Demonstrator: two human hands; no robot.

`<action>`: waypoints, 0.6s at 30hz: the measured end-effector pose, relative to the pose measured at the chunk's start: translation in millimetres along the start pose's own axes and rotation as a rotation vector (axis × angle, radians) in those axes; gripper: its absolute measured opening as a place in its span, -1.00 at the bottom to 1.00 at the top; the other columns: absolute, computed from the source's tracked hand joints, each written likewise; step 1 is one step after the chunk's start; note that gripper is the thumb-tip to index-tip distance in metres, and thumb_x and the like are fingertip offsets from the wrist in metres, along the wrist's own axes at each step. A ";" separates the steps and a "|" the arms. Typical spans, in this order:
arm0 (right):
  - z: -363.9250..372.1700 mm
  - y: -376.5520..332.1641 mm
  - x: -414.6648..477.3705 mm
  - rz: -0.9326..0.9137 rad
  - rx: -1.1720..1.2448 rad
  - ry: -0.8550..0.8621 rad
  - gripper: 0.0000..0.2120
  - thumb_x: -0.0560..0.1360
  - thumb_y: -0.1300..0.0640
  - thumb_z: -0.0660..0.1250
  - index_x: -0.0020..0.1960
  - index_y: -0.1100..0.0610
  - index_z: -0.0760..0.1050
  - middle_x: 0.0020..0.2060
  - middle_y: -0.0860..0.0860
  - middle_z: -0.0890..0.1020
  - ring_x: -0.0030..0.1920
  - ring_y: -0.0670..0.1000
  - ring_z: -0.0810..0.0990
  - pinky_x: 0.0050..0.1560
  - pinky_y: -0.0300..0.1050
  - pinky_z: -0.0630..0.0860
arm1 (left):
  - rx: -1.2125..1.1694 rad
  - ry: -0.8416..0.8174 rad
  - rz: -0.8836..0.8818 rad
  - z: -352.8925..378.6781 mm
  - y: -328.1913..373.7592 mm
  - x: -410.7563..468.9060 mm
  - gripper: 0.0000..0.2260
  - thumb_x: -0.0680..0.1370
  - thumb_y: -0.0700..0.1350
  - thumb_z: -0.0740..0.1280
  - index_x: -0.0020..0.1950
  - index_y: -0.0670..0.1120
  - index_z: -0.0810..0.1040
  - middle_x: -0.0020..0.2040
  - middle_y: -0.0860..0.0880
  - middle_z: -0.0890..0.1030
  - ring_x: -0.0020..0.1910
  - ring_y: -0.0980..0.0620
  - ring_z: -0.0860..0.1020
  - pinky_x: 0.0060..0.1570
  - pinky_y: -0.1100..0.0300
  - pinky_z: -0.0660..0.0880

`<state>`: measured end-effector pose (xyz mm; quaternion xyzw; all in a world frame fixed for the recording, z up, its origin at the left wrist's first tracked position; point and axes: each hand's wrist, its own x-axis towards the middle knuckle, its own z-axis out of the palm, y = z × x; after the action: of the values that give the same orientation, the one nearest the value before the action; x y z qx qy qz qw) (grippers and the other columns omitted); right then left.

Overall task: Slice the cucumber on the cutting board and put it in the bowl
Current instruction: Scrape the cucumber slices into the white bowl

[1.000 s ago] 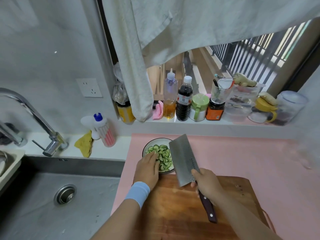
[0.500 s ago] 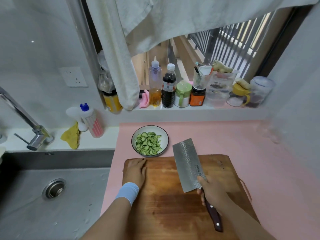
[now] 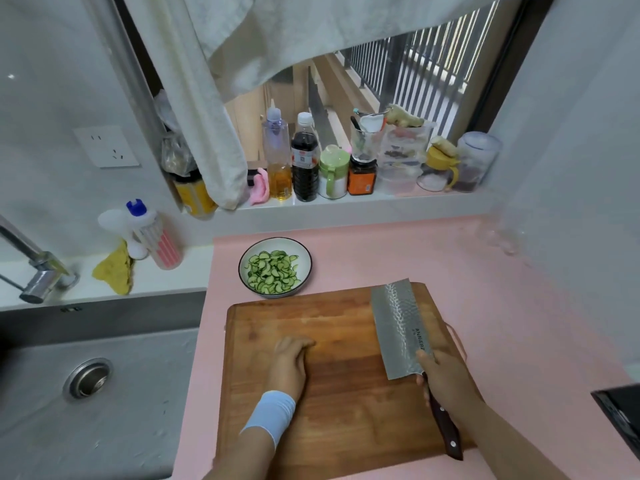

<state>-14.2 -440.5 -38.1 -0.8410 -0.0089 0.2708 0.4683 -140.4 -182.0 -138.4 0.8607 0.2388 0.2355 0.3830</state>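
Observation:
A white bowl [image 3: 304, 255] full of green cucumber slices [image 3: 272, 270] stands on the pink counter just beyond the wooden cutting board [image 3: 339, 407]. No cucumber shows on the board. My left hand [image 3: 289, 362], a light blue band at its wrist, rests on the board's middle with fingers bent under. My right hand [image 3: 446, 377] grips the dark handle of a cleaver [image 3: 400, 327], whose broad blade lies flat over the board's right side.
A steel sink [image 3: 97, 382] with a tap [image 3: 34, 268] lies to the left. Bottles and jars [image 3: 304, 157] line the window sill behind. A dish soap bottle [image 3: 156, 237] and yellow cloth [image 3: 114, 271] sit by the sink. A dark appliance edge [image 3: 620, 417] shows at right.
My left hand pulled back from the bowl to the board's middle. The cleaver came away from the bowl, moved right and lowered flat over the board. The view shifted.

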 end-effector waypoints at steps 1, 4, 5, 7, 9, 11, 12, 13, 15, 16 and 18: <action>-4.5 3.8 0.2 0.004 -0.002 0.004 -0.73 0.68 0.08 0.19 -0.03 0.21 0.57 -0.42 0.11 0.57 -0.51 0.07 0.46 -0.47 -0.07 0.46 | 0.007 0.000 -0.003 2.7 8.4 -4.2 -0.71 0.52 -0.39 0.31 0.03 -0.04 0.66 0.01 0.12 0.58 0.06 0.09 0.53 0.18 0.18 0.45; -19.4 13.7 1.8 -0.019 -0.039 0.027 -0.69 0.66 0.09 0.23 -0.17 0.23 0.56 -0.47 0.09 0.56 -0.54 0.07 0.47 -0.51 -0.11 0.41 | 0.088 0.022 -0.054 4.8 22.5 -8.6 -0.76 0.56 -0.16 0.28 0.20 -0.05 0.60 0.18 0.07 0.56 0.20 0.01 0.48 0.29 0.15 0.36; -25.6 17.3 3.4 -0.033 -0.062 0.039 -0.68 0.65 0.09 0.24 -0.21 0.23 0.55 -0.48 0.08 0.56 -0.55 0.06 0.48 -0.52 -0.11 0.41 | 0.123 0.017 -0.088 4.0 23.5 -8.6 -0.70 0.56 -0.05 0.24 0.27 -0.04 0.57 0.25 0.05 0.54 0.26 -0.02 0.45 0.33 0.11 0.33; -38.5 28.3 9.3 -0.041 -0.080 0.049 -0.69 0.64 0.09 0.26 -0.21 0.23 0.55 -0.48 0.08 0.57 -0.56 0.06 0.49 -0.53 -0.10 0.42 | 0.196 0.007 -0.160 2.9 19.2 -9.9 -0.57 0.54 0.10 0.15 0.36 -0.01 0.49 0.38 0.03 0.46 0.37 -0.05 0.37 0.40 0.01 0.28; -47.7 40.3 14.5 -0.023 -0.070 0.038 -0.73 0.63 0.09 0.29 -0.17 0.22 0.56 -0.48 0.09 0.57 -0.56 0.07 0.48 -0.53 -0.09 0.44 | 0.235 -0.001 -0.203 2.3 15.4 -14.9 -0.50 0.54 0.17 0.10 0.42 0.02 0.43 0.45 0.03 0.39 0.44 -0.03 0.30 0.44 0.00 0.23; -49.9 50.6 17.3 0.003 -0.051 0.001 -0.75 0.61 0.07 0.32 -0.14 0.22 0.56 -0.49 0.09 0.56 -0.57 0.08 0.47 -0.53 -0.09 0.42 | 0.240 -0.015 -0.206 3.6 14.2 -21.7 -0.45 0.53 0.22 0.04 0.46 0.03 0.39 0.48 0.03 0.35 0.48 -0.01 0.24 0.48 0.04 0.16; -48.0 53.5 18.1 0.018 -0.043 -0.028 -0.76 0.61 0.06 0.33 -0.11 0.23 0.56 -0.48 0.10 0.56 -0.57 0.08 0.46 -0.53 -0.10 0.41 | 0.235 -0.014 -0.208 4.4 14.2 -24.6 -0.44 0.54 0.23 0.02 0.47 0.04 0.37 0.49 0.03 0.35 0.49 0.00 0.23 0.48 0.06 0.13; -44.9 54.9 18.3 0.035 -0.032 -0.065 -0.76 0.61 0.06 0.34 -0.08 0.24 0.55 -0.47 0.11 0.56 -0.56 0.08 0.46 -0.53 -0.13 0.40 | 0.222 -0.007 -0.219 4.8 15.6 -26.5 -0.45 0.54 0.22 0.03 0.48 0.03 0.36 0.49 0.03 0.35 0.49 0.00 0.23 0.49 0.07 0.12; -34.1 54.2 18.7 0.068 -0.002 -0.144 -0.78 0.61 0.06 0.35 -0.04 0.23 0.55 -0.46 0.12 0.55 -0.56 0.08 0.45 -0.54 -0.16 0.38 | 0.179 0.016 -0.253 4.8 20.9 -27.3 -0.47 0.56 0.17 0.04 0.49 0.02 0.34 0.49 0.03 0.34 0.49 0.02 0.23 0.49 0.09 0.12; -26.6 52.3 18.8 0.081 0.009 -0.176 -0.80 0.61 0.07 0.36 -0.03 0.23 0.55 -0.45 0.12 0.56 -0.56 0.08 0.45 -0.54 -0.17 0.38 | 0.153 0.023 -0.268 3.7 24.8 -26.7 -0.48 0.57 0.14 0.04 0.50 0.01 0.33 0.50 0.02 0.34 0.49 0.03 0.23 0.49 0.11 0.12; -8.6 47.3 17.6 0.098 0.012 -0.222 -0.81 0.61 0.08 0.36 -0.02 0.22 0.55 -0.45 0.13 0.57 -0.56 0.08 0.46 -0.54 -0.18 0.38 | 0.113 0.029 -0.280 0.0 31.7 -26.4 -0.48 0.58 0.11 0.03 0.51 -0.02 0.32 0.51 0.02 0.32 0.49 0.05 0.23 0.48 0.19 0.07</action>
<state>-6.5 -469.1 -79.8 -0.8025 -0.0179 0.3846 0.4557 -153.6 -216.3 -119.7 0.8357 0.3750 0.1783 0.3594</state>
